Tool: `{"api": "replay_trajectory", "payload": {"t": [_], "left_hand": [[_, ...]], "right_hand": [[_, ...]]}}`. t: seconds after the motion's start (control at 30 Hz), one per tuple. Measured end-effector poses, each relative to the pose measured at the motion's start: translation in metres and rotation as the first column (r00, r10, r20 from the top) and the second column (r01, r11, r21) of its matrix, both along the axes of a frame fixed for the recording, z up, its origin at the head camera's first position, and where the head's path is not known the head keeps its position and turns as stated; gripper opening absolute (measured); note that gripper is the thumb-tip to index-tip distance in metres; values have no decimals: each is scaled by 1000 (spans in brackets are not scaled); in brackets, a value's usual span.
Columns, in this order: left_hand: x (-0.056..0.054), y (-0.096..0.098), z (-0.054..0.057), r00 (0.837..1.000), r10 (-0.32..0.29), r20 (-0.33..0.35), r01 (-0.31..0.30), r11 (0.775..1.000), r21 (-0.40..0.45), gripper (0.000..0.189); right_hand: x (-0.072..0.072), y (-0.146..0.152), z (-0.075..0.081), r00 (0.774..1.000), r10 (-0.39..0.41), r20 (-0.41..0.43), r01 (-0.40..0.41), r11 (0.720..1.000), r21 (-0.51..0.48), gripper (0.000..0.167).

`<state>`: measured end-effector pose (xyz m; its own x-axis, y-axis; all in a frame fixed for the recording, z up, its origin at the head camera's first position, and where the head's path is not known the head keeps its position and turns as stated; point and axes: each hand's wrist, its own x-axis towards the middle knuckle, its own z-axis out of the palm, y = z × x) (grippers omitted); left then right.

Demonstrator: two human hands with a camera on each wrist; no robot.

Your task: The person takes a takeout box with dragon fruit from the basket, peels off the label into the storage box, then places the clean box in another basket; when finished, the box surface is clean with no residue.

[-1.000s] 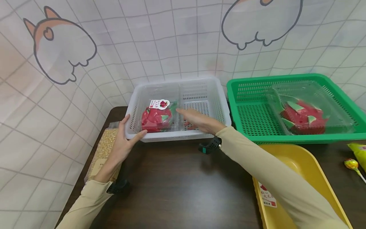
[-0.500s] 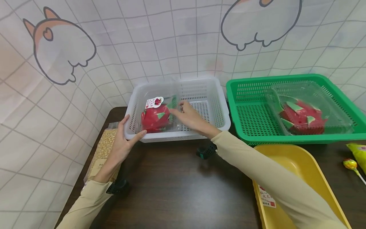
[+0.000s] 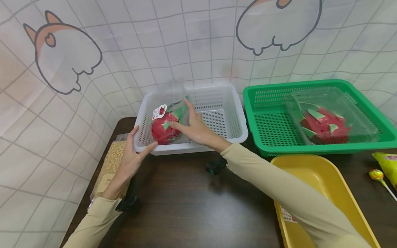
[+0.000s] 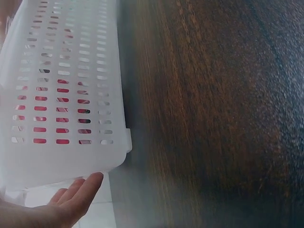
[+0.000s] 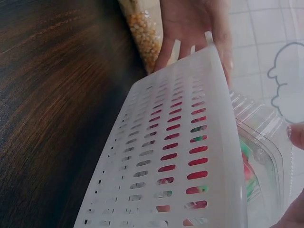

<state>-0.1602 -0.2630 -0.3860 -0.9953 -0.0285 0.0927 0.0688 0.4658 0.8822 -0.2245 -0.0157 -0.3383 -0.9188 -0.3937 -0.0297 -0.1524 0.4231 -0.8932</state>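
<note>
A white plastic basket (image 3: 234, 113) with slotted walls stands at the back of the table. My left hand (image 3: 131, 156) holds its front left corner, thumb over the front rim and fingers along the left side. Inside, a clear plastic clamshell box (image 3: 173, 90) with a white label holds a red and green dragon fruit (image 3: 162, 129). The box is tilted, its right side raised. My right hand (image 3: 198, 129) grips the box's right side, thumb reaching over it and index finger pointing up along the edge. In the right wrist view, only parts of the right thumb and a fingertip show.
Right of the white basket is a green basket (image 3: 279, 148) with another boxed dragon fruit (image 3: 325, 125). A yellow tray (image 3: 305, 168) lies before it, partly under the right forearm. A bag of corn kernels (image 3: 113, 160) lies at left. A lollipop (image 3: 376, 174) and yellow-green packet (image 3: 387, 165) lie far right.
My right hand has moved left, taking hold of the clamshell box's right side. The box has tilted up with the dragon fruit turning inside it. My left hand has stayed on the basket corner.
</note>
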Motion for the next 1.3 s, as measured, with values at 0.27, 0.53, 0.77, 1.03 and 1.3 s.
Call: {"api": "replay_trajectory", "payload": {"t": [0.27,0.53,0.77,1.03,1.3], "left_hand": [[1,0,0,1000,9,-6,-9,1000,-13,96],[1,0,2,1000,7,-2,-7,1000,-6,95],[3,-1,2,1000,-2,6,2,1000,8,96],[3,0,0,1000,-8,10,7,1000,12,97],[2,-2,0,1000,-9,21,8,1000,20,97]], "right_hand": [[2,-3,0,999,33,-12,-33,999,32,94],[1,-6,-2,1000,-15,-12,13,996,-84,88],[-1,-6,0,972,-85,217,142,954,-265,78],[1,6,7,948,-84,306,206,897,-392,69],[9,32,43,968,-43,249,154,882,-446,63]]}}
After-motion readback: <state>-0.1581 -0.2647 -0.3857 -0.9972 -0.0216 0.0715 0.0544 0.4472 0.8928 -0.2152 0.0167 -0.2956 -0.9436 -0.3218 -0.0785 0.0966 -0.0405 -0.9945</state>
